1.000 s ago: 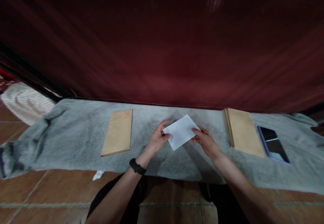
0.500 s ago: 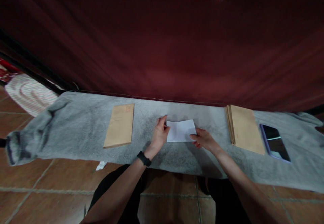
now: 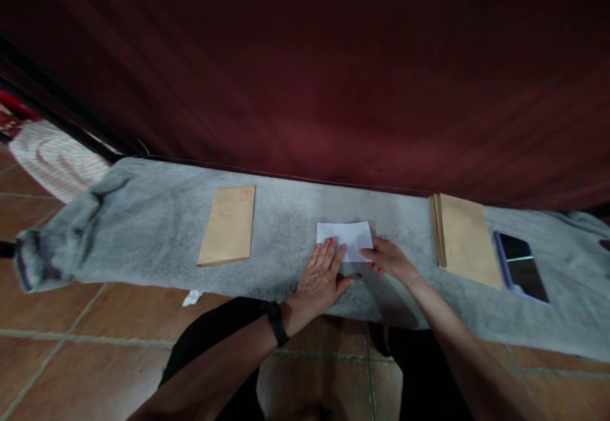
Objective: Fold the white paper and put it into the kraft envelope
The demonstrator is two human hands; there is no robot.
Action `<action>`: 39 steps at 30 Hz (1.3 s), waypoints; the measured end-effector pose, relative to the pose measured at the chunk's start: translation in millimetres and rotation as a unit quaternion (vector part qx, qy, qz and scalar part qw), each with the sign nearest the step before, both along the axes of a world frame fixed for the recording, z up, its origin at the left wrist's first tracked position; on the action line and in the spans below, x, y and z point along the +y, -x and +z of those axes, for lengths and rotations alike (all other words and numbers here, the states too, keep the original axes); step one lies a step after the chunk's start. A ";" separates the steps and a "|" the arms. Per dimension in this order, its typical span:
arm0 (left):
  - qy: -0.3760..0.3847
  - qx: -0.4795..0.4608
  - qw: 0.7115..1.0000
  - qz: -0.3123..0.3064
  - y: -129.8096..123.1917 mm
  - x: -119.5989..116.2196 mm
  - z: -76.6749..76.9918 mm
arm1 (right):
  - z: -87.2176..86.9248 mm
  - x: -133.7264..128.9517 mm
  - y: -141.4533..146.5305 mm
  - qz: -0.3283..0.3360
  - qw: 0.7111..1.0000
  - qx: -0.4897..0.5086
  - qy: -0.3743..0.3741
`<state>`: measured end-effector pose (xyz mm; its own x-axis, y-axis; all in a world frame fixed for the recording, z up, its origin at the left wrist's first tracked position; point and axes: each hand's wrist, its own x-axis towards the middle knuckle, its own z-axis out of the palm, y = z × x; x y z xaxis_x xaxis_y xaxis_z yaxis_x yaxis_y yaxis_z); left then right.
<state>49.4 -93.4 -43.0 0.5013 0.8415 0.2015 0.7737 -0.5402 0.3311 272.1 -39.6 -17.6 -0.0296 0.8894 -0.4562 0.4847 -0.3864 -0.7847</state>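
Note:
A white folded paper (image 3: 350, 233) lies on the grey cloth (image 3: 286, 218) between my hands. My left hand (image 3: 321, 278) is spread flat, its fingertips resting on the paper's lower left part, and a dark band circles that wrist. At the paper's right edge, my right hand (image 3: 386, 259) pinches it between thumb and fingers.
To the left lies a brown envelope (image 3: 229, 225) with a reddish mark. On the right is a stack of brown envelopes (image 3: 469, 240), beside a phone (image 3: 521, 267) in a purple case. A dark red surface (image 3: 305, 91) rises behind the cloth. White scrap (image 3: 192, 298) lies on the tiled floor.
My left hand has let go of the paper's left edge, opened flat and moved down and right onto its lower part. My right hand keeps its hold. The view has shifted slightly.

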 end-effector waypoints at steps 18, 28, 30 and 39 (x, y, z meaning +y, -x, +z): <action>0.015 0.036 0.999 -0.037 4.5 7.4 -0.7 | -20.0 -12.6 53.3 0.146 0.915 -0.159 -0.341; -0.018 0.060 0.998 -0.019 11.2 -4.4 -14.2 | -45.6 -36.8 64.4 0.150 0.840 -0.371 -0.367; -0.022 0.057 0.998 -0.010 12.7 -8.4 -16.6 | -45.8 -38.6 65.5 0.144 0.826 -0.401 -0.369; -0.019 0.055 0.996 0.064 18.5 -1.4 -7.4 | -42.5 -42.0 74.4 0.108 0.811 -0.432 -0.379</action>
